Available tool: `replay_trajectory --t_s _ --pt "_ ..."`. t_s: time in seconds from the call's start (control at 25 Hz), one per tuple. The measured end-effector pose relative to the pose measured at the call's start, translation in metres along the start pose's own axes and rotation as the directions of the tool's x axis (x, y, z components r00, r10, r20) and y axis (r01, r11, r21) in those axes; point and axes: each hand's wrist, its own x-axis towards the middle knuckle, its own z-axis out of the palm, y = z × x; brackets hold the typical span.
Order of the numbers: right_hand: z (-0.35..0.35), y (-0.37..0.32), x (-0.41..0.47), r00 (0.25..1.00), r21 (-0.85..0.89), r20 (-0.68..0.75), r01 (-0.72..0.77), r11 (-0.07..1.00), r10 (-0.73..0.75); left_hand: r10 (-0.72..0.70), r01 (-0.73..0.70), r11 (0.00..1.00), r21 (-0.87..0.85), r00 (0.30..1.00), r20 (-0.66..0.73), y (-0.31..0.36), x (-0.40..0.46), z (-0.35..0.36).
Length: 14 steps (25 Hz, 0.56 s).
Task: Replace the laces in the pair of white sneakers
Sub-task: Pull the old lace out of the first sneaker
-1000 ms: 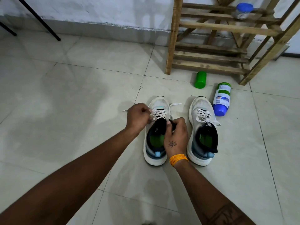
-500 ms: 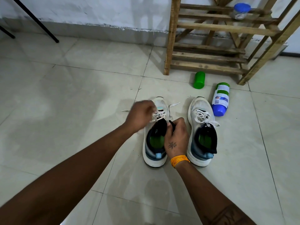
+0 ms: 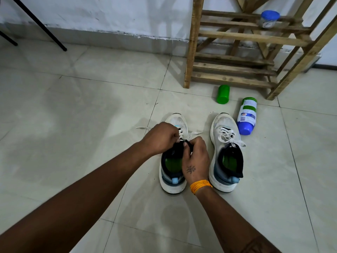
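Observation:
Two white sneakers stand side by side on the tiled floor, toes pointing away from me. The left sneaker (image 3: 177, 123) has a white lace (image 3: 196, 133) whose loose ends trail out to both sides. My left hand (image 3: 161, 137) pinches the lace over the shoe's tongue. My right hand (image 3: 196, 157), with an orange band at the wrist, grips the black tongue and the lace beside it. The right sneaker (image 3: 225, 152) is laced and tied with a white lace (image 3: 228, 136); no hand touches it.
A green cup (image 3: 223, 94) lies on the floor beyond the shoes. A white, green and blue bottle (image 3: 247, 115) lies right of the right sneaker. A wooden rack (image 3: 235, 57) stands against the wall with a blue-lidded jar (image 3: 269, 19). Black legs (image 3: 40, 26) slant at far left.
My left hand has moved rightward over the left sneaker's laces and now meets my right hand above the tongue. The right sneaker has not moved.

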Motion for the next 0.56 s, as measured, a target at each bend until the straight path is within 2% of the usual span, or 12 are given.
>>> replay_trajectory --t_s 0.08,0.12,0.2,0.24,0.28,0.32,0.36,0.4,0.44,0.48,0.52,0.56 --pt "0.0 0.001 -0.001 1.0 -0.002 -0.013 -0.008 1.0 0.008 -0.058 0.06 0.998 0.01 0.993 -0.104 -0.005 0.0 -0.005" --pt "0.0 0.002 -0.001 1.0 -0.001 -0.017 -0.017 1.0 0.017 -0.16 0.154 0.987 -0.045 0.96 -0.229 -0.014 0.001 -0.009" --pt "0.0 0.004 -0.002 1.0 0.003 -0.009 -0.026 1.0 0.026 -0.43 0.349 0.9 -0.261 0.809 -0.401 -0.032 -0.002 -0.018" --pt "-0.001 0.004 -0.003 1.0 0.004 -0.003 -0.019 1.0 0.019 -0.473 0.386 0.879 -0.28 0.774 -0.42 -0.038 -0.006 -0.018" --pt "-0.001 0.003 -0.005 1.0 0.0 0.002 -0.009 1.0 0.009 -0.45 0.383 0.893 -0.237 0.792 -0.412 -0.038 -0.01 -0.017" --pt "-0.001 0.002 -0.004 1.0 -0.006 0.003 -0.003 1.0 0.003 -0.387 0.332 0.921 -0.205 0.842 -0.376 -0.034 -0.011 -0.013" --pt "-0.001 0.002 -0.004 1.0 -0.013 0.002 -0.002 1.0 0.002 -0.327 0.255 0.935 -0.245 0.888 -0.324 -0.026 -0.011 -0.009" --pt "-0.001 0.003 -0.003 1.0 -0.022 0.001 -0.002 1.0 0.002 -0.298 0.2 0.906 -0.372 0.927 -0.228 -0.015 -0.01 -0.006" --pt "-0.001 0.003 -0.004 1.0 -0.028 0.002 0.001 1.0 -0.001 -0.278 0.196 0.848 -0.492 0.956 -0.098 -0.005 -0.008 -0.003" --pt "0.0 0.003 -0.005 1.0 -0.03 0.003 0.002 1.0 -0.002 -0.256 0.218 0.823 -0.524 0.967 0.001 0.0 -0.007 0.0" --pt "-0.001 0.004 -0.005 1.0 -0.027 0.004 0.004 1.0 -0.004 -0.219 0.211 0.863 -0.459 0.975 0.036 0.001 -0.005 0.001" --pt "-0.002 0.004 -0.006 1.0 -0.023 0.006 0.006 1.0 -0.006 -0.179 0.171 0.923 -0.346 0.984 0.008 -0.001 -0.003 0.001"
